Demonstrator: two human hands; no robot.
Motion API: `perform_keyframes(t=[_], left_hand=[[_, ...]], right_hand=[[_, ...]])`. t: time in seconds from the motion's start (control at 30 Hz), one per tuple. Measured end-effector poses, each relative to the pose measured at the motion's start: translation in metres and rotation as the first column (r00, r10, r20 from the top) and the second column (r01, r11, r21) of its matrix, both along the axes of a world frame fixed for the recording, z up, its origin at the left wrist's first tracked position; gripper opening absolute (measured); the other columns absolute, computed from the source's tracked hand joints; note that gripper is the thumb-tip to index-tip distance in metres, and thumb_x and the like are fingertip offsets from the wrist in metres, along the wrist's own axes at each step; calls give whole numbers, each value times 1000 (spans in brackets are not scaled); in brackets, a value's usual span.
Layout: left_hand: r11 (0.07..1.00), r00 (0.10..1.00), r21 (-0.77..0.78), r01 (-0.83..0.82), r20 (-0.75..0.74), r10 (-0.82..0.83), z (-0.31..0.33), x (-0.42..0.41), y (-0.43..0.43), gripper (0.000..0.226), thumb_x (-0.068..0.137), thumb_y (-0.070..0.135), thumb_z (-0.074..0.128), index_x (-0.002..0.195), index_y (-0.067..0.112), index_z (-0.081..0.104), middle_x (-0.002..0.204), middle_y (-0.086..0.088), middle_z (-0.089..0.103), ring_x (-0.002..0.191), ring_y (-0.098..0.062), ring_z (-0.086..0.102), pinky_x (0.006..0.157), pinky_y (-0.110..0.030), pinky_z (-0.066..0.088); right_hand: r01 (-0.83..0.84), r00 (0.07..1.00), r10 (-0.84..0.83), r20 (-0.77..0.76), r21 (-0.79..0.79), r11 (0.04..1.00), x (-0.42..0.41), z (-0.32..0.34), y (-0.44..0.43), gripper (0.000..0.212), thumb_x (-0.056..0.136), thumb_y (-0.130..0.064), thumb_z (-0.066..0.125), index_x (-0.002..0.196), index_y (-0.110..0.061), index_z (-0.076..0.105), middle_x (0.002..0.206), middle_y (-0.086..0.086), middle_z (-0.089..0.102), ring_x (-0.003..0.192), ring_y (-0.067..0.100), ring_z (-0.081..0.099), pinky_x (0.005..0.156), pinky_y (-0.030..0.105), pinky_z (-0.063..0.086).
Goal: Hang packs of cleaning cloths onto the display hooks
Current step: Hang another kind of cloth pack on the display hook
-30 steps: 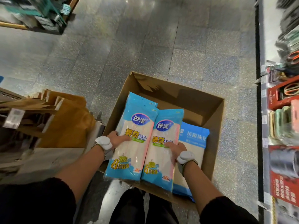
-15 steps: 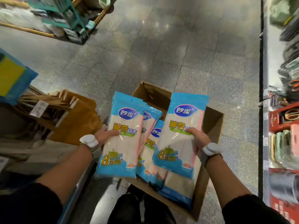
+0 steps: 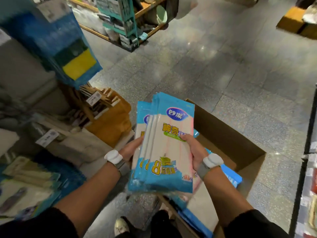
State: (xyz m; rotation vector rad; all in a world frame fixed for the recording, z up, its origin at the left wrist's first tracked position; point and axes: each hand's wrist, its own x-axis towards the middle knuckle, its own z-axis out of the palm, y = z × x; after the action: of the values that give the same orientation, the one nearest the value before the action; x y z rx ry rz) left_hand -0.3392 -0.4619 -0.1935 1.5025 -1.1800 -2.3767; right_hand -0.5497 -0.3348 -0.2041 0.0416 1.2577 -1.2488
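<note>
I hold a stack of several blue-and-white packs of cleaning cloths upright above an open cardboard box on the floor. My left hand grips the stack's left edge, fingers hidden behind it. My right hand grips the right edge, thumb pressed on the front pack. More blue packs lie in the box. Hanging packs with yellow and green sponges fill the display on the left; the hooks themselves are hidden.
Brown paper bags and tagged goods sit on the low left shelf. A wooden rack with stock stands across the grey tiled aisle. Another shelf edge runs along the right. My shoe is near the box.
The packs have come up out of the box and been gathered from two separate handfuls into one stack held between both hands. The view has turned left toward the display.
</note>
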Motion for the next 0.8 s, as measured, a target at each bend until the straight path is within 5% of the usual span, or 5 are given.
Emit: perform_keyframes(t=[0.23, 0.43, 0.6, 0.73, 0.8], left_hand=[[972, 973, 104, -208, -81, 217, 11, 77, 3, 72, 82, 73, 51, 115, 14, 73, 106, -17, 77, 86, -29, 76, 79, -39, 59], [959, 928, 206, -193, -279, 247, 20, 177, 15, 106, 37, 61, 96, 126, 9, 71, 122, -19, 71, 104, -32, 73, 85, -46, 61], [928, 898, 139, -345, -240, 369, 29, 247, 21, 86, 61, 37, 82, 137, 4, 61, 112, -19, 74, 90, -29, 75, 84, -41, 62], [865, 813, 166, -473, -296, 502, 26, 315, 38, 91, 57, 50, 90, 134, 11, 64, 132, -20, 66, 122, -35, 64, 110, -52, 46], [850, 785, 179, -496, -327, 527, 28, 330, 49, 97, 50, 58, 94, 132, 14, 67, 134, -18, 65, 124, -35, 63, 110, -51, 46]], right_hand=[[-207, 973, 211, -89, 55, 977, 74, 17, -35, 36, 90, -29, 60, 124, -18, 66, 114, 17, 73, 111, 39, 67, 100, 58, 50], [-322, 914, 326, -241, 57, 945, 160, 32, -57, 48, 77, -35, 63, 118, -12, 71, 115, 22, 72, 112, 47, 64, 101, 66, 46], [-339, 890, 348, -294, 82, 937, 223, 48, -67, 42, 79, -33, 67, 118, -16, 71, 111, 18, 74, 106, 42, 69, 97, 65, 50], [-383, 827, 405, -390, 136, 914, 288, 60, -75, 54, 67, -34, 74, 118, -18, 69, 105, 15, 76, 98, 39, 73, 93, 63, 53], [-420, 785, 434, -442, 135, 897, 305, 59, -81, 49, 70, -33, 73, 117, -18, 69, 103, 13, 77, 96, 39, 73, 90, 61, 55]])
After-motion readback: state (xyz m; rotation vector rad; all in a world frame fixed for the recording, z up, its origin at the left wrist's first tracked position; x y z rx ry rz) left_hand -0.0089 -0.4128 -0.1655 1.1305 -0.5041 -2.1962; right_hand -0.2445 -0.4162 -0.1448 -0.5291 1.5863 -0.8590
